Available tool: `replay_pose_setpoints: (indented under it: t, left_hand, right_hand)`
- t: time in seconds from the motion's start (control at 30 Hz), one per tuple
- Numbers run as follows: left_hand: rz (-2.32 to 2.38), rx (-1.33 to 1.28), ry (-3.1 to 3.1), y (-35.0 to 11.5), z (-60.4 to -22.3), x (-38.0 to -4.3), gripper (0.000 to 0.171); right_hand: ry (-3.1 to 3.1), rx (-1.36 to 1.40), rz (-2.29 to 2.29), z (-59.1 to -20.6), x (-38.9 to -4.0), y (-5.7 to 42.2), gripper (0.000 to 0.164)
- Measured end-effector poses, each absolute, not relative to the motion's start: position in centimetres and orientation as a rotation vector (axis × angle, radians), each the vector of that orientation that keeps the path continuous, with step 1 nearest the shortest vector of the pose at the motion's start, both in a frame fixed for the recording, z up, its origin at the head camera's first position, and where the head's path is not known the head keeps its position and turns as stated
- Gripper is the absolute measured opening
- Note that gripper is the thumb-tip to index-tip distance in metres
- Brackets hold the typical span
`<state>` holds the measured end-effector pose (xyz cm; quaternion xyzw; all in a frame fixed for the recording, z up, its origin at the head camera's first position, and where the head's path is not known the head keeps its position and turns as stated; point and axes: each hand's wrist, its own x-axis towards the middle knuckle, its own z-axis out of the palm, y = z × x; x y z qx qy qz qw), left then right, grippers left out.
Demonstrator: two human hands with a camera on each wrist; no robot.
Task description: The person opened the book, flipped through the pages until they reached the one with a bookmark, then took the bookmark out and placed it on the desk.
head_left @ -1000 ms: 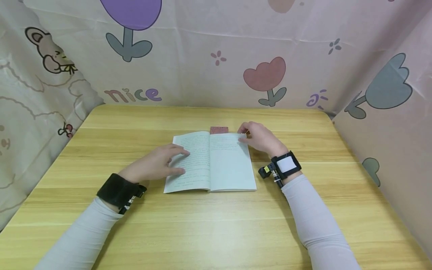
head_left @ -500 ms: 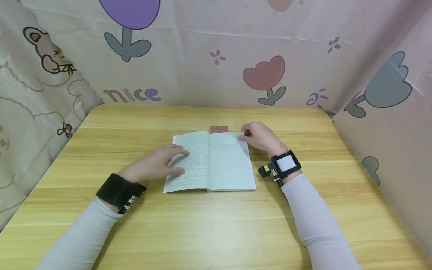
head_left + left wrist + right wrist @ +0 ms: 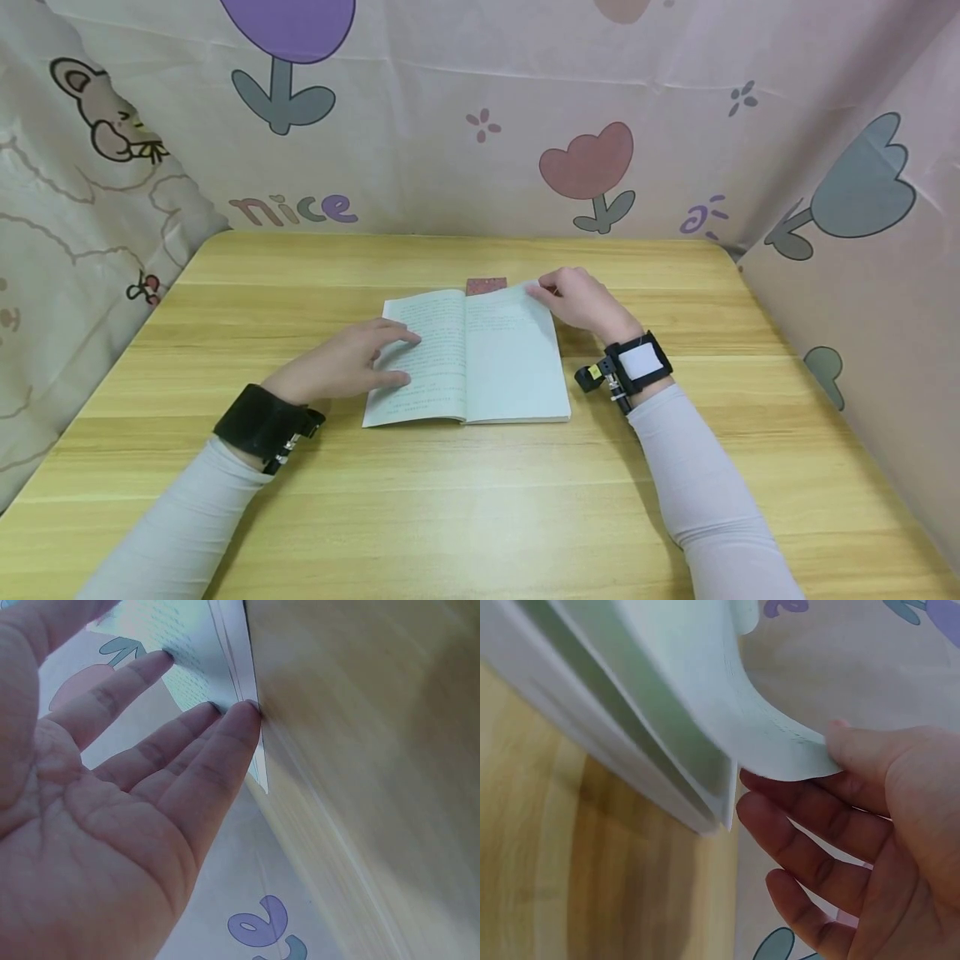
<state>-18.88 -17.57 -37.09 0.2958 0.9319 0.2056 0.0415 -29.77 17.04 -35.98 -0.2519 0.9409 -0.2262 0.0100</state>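
Note:
An open book (image 3: pixel 513 379) lies on the wooden table (image 3: pixel 480 517), with printed text on its left page and a few lines at the top of the right one. My left hand (image 3: pixel 333 364) rests on the left page, fingers spread and fairly straight. At the far right corner, my right hand (image 3: pixel 585 302) pinches a page between thumb and fingers. In the right wrist view that page (image 3: pixel 780 746) curves up, apart from the pages beneath. A reddish-brown flat piece (image 3: pixel 486 286) sticks out past the book's top edge; the rest of it is hidden.
A patterned curtain (image 3: pixel 435 158) with flowers and the word "nice" hangs behind the table and along both sides. Black bands with small cameras sit on the left wrist (image 3: pixel 262 425) and the right wrist (image 3: pixel 637 362).
My right hand's fingers have closed on the corner of the right page, and that corner has lifted off the pages below. The left hand has stayed in place.

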Motion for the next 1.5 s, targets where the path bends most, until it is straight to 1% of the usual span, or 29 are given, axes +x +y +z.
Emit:
replay_pose_setpoints:
  t: [0.13, 0.27, 0.47, 0.63, 0.93, 1.1, 1.23, 1.33, 1.43, 1.5]
  left_hand:
    - [0.629, 0.903, 2.854, -17.5, -37.1, -19.0, 0.055]
    - [0.628, 0.894, 2.854, -17.5, -37.1, -18.9, 0.054]
    - [0.627, 0.879, 2.850, -17.5, -36.9, -18.8, 0.055]
    - [0.626, 0.878, 2.845, -17.5, -36.9, -18.8, 0.054]
    - [0.628, 0.863, 2.862, -17.5, -37.0, -18.9, 0.048]
    - [0.636, 0.870, 2.867, -17.5, -37.1, -19.0, 0.047]
    - [0.652, 0.885, 2.868, -17.6, -37.2, -19.0, 0.046]
    - [0.664, 0.891, 2.872, -17.7, -37.3, -19.1, 0.041]
    - [0.667, 0.889, 2.874, -17.7, -37.3, -19.2, 0.037]
    - [0.666, 0.886, 2.875, -17.8, -37.3, -19.2, 0.036]
  right_hand:
    - [2.908, -0.798, -0.766, -35.7, -29.8, 17.1, 0.046]
    - [2.859, -0.778, -0.834, -35.3, -29.5, 17.0, 0.060]
    - [2.803, -0.791, -0.911, -34.4, -29.0, 16.6, 0.070]
    - [2.750, -0.855, -0.994, -33.8, -28.6, 16.1, 0.073]
    - [2.606, -1.023, -1.107, -32.9, -27.4, 14.8, 0.074]
    - [2.511, -1.091, -1.145, -32.8, -26.9, 14.0, 0.067]
    - [2.511, -1.185, -1.087, -32.9, -26.6, 13.3, 0.049]
    - [2.554, -1.223, -1.001, -33.1, -26.4, 12.9, 0.036]
    - [2.581, -1.220, -0.929, -33.3, -26.1, 12.4, 0.029]
    - [2.594, -1.215, -0.894, -33.5, -25.8, 12.1, 0.028]
